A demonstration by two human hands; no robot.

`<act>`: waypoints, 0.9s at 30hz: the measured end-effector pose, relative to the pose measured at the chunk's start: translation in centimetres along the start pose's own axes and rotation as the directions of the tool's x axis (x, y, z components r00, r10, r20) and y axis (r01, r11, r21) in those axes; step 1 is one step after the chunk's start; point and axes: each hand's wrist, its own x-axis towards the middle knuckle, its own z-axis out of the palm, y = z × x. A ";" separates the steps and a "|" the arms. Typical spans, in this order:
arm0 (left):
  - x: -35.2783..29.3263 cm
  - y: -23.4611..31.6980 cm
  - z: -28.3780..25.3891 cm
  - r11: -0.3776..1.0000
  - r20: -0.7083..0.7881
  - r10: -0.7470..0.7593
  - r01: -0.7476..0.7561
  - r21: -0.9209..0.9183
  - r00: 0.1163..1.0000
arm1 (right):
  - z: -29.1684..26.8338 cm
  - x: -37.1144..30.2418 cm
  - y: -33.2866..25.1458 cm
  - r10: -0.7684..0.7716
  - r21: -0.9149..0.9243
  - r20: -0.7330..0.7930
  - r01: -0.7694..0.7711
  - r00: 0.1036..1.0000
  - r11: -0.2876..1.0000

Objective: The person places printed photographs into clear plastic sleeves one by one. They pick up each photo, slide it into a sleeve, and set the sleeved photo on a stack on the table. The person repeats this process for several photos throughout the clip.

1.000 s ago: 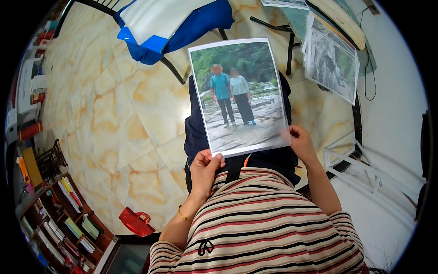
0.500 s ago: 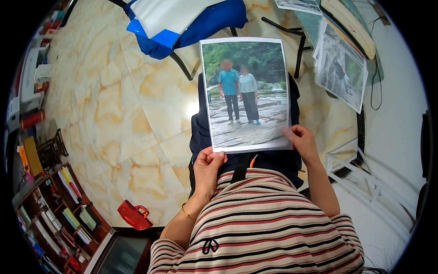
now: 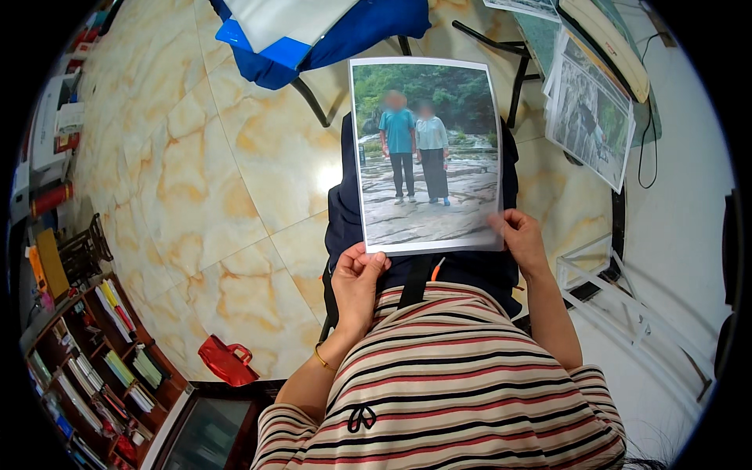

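A large white-bordered colour photo print (image 3: 427, 227) is held up over my lap. It pictures two people standing on flat rocks with green trees behind them. My left hand (image 3: 359, 280) pinches its lower left corner, thumb on the picture side. At the lower right edge, my right hand (image 3: 520, 239) grips the print between thumb and fingers. A clear, shiny layer seems to cover the sheet near the right hand; I cannot tell whether it is a sleeve or a coating.
Ahead stands a chair draped in blue cloth (image 3: 333, 53), with a white sheet (image 3: 290, 22) and a blue folder on it. More prints (image 3: 591, 125) lie on the green table at right, beside a long cream device (image 3: 603, 43). A red bag (image 3: 227, 360) rests on the floor; a bookshelf (image 3: 94, 368) stands left.
The print and both hands have shifted slightly up and to the right in view. Both hands keep their hold on its lower corners.
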 end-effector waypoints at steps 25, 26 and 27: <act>0.0 0.2 0.0 1.000 -0.002 -0.012 0.012 0.002 1.000 | -0.4 0.5 0.0 0.016 0.035 0.082 -0.019 0.997 0.999; 0.0 0.2 0.0 1.000 -0.001 -0.013 0.013 -0.003 1.000 | -0.4 0.5 0.1 0.016 0.037 0.085 -0.019 0.996 0.999; 0.0 0.2 0.0 1.000 0.000 -0.013 0.013 -0.007 1.000 | -0.4 0.5 0.1 0.016 0.038 0.088 -0.020 0.996 0.999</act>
